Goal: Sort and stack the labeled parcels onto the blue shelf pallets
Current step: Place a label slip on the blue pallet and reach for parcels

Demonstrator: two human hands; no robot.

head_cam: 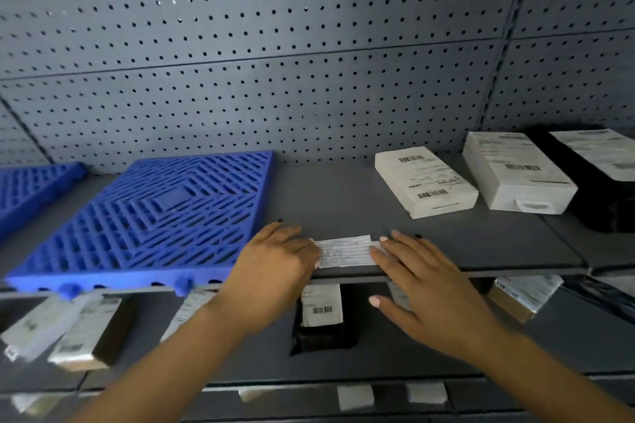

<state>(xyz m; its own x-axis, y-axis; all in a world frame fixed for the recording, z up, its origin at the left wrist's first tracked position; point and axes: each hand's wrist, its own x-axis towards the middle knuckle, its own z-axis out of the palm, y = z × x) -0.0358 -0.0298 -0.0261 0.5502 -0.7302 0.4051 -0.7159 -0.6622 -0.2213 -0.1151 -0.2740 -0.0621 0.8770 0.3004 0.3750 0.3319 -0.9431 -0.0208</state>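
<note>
A flat parcel with a white label [345, 251] lies at the front edge of the grey shelf [326, 196]. My left hand [275, 261] covers its left end with the fingers curled over it. My right hand [422, 285] lies on its right end with the fingers spread and the thumb below the shelf edge. A bare blue pallet [137, 216] sits on the shelf just left of my left hand. A second blue pallet [31, 189] lies at the far left, partly out of view.
Two white labeled boxes [426, 182] [515, 172] and a black labeled parcel [604, 182] stand on the shelf at the right. The lower shelf holds a black parcel [321, 319] and more parcels at the left [86, 330] and right [525, 295]. A pegboard wall [309, 45] stands behind.
</note>
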